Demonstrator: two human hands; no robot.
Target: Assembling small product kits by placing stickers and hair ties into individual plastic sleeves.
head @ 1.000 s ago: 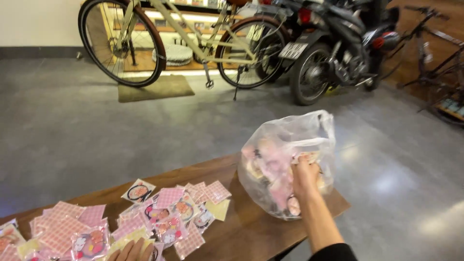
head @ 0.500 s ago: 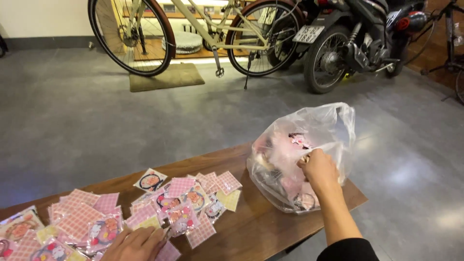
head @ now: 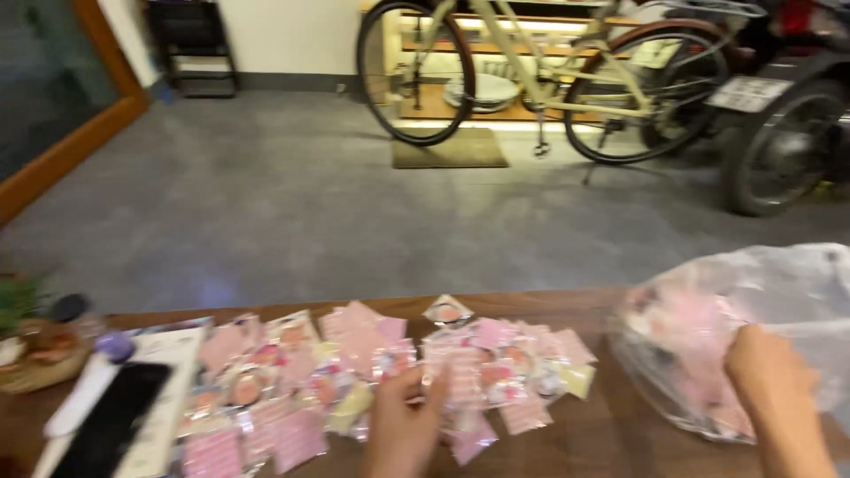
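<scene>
Many small pink packets (head: 372,372) lie spread over a brown wooden table (head: 584,443). My left hand (head: 403,429) rests on the packets near the table's front, fingers closed around one pink packet (head: 460,389). At the right, my right hand (head: 770,376) grips the side of a clear plastic bag (head: 753,319) filled with more pink packets. The bag stands on the table's right end. The picture is blurred by motion.
A black phone (head: 111,425) and a white stick-like object (head: 84,394) lie at the left beside a small basket (head: 35,363). Beyond the table are a grey floor, a cream bicycle (head: 540,80), a doormat (head: 447,146) and a motorbike wheel (head: 779,150).
The view has swung left, so the bag now sits at the far right. My left hand has moved up onto the packets. My right hand stays on the bag.
</scene>
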